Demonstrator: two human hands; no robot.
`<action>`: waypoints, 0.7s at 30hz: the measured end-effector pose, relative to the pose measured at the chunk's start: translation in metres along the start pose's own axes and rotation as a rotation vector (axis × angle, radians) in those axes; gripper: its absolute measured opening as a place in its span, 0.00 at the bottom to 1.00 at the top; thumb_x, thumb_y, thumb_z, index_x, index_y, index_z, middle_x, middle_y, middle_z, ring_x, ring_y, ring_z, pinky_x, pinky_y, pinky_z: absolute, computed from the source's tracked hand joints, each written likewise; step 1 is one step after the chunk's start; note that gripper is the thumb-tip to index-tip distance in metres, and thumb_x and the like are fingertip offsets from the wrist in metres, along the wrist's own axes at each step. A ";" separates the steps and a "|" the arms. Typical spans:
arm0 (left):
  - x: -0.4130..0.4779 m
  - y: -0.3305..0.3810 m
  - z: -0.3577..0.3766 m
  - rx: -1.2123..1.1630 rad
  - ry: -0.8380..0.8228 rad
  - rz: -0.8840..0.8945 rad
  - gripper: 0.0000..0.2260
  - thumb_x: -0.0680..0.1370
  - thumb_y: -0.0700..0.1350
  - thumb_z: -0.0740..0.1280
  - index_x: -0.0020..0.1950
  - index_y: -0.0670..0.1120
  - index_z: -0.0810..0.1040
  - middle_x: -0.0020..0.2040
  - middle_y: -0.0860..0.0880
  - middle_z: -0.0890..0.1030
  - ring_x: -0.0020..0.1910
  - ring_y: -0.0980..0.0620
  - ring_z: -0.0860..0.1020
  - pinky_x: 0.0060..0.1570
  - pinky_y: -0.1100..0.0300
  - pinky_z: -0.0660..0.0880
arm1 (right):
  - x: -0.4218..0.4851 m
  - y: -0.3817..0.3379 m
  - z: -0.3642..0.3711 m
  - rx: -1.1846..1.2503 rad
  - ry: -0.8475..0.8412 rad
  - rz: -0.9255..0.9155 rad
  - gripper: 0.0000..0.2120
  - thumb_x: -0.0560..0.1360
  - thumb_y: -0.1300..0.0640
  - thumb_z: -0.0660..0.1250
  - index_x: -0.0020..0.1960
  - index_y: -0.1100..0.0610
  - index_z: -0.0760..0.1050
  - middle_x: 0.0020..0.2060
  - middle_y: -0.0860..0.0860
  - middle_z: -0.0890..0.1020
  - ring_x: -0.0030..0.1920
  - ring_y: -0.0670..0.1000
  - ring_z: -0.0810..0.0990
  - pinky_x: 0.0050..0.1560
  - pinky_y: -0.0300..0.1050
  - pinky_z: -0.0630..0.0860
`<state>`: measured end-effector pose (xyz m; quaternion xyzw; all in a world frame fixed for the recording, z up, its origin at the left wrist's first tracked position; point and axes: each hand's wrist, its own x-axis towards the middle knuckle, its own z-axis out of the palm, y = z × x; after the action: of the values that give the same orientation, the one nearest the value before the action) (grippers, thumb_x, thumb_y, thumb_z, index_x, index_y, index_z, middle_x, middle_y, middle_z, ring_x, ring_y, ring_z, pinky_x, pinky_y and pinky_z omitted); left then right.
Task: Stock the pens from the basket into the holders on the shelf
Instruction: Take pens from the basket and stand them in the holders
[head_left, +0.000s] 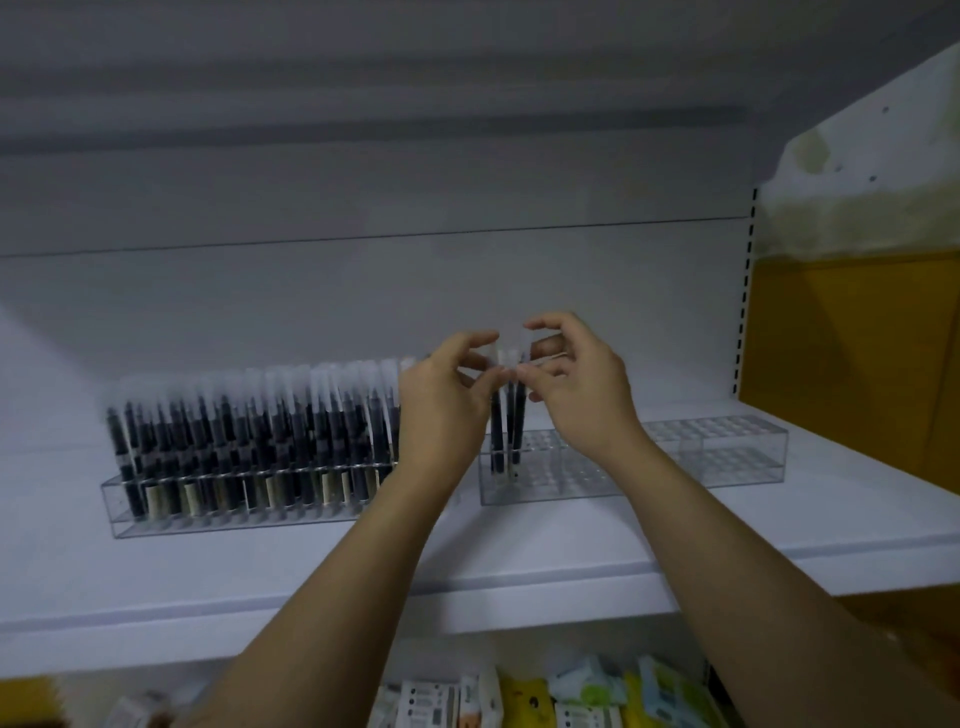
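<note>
Between my fingers: black pens (501, 421) standing in a clear holder (540, 480).
My left hand (441, 400) and right hand (576, 384) pinch their frosted caps; full holder (234, 514) further left.

A white flat shelf (519, 551) carries two clear acrylic holders side by side, slightly apart. The left holder (234, 519) is packed with black pens with frosted caps (249, 436); the right holder (701, 457) has a few more pens (506, 431) at its left end.

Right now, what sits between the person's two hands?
Head view: a few dark pens stand in the clear holder, pinched by the left hand and right hand.
</note>
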<state>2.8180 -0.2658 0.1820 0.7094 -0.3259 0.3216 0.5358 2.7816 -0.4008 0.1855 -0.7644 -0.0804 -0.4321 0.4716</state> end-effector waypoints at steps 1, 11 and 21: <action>-0.003 -0.001 0.001 -0.001 0.003 0.000 0.12 0.75 0.41 0.72 0.57 0.50 0.80 0.39 0.57 0.79 0.37 0.67 0.78 0.35 0.77 0.71 | -0.002 0.003 0.001 -0.029 -0.030 -0.006 0.16 0.73 0.61 0.72 0.54 0.44 0.74 0.41 0.43 0.78 0.37 0.40 0.80 0.38 0.32 0.78; -0.008 0.002 0.000 0.064 -0.047 -0.030 0.15 0.78 0.37 0.67 0.61 0.51 0.76 0.41 0.52 0.79 0.37 0.64 0.78 0.37 0.77 0.72 | -0.021 0.007 -0.007 -0.460 -0.307 -0.025 0.31 0.77 0.59 0.64 0.69 0.32 0.56 0.39 0.42 0.79 0.39 0.44 0.79 0.43 0.42 0.77; -0.019 -0.002 -0.003 0.136 -0.090 -0.050 0.14 0.78 0.37 0.66 0.61 0.50 0.75 0.42 0.52 0.80 0.39 0.60 0.78 0.37 0.69 0.74 | -0.027 -0.005 -0.006 -0.556 -0.387 0.031 0.38 0.76 0.63 0.62 0.73 0.33 0.49 0.39 0.51 0.81 0.38 0.51 0.80 0.44 0.53 0.81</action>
<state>2.8084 -0.2600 0.1659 0.7659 -0.3091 0.2973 0.4790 2.7590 -0.3951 0.1704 -0.9327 -0.0362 -0.2773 0.2277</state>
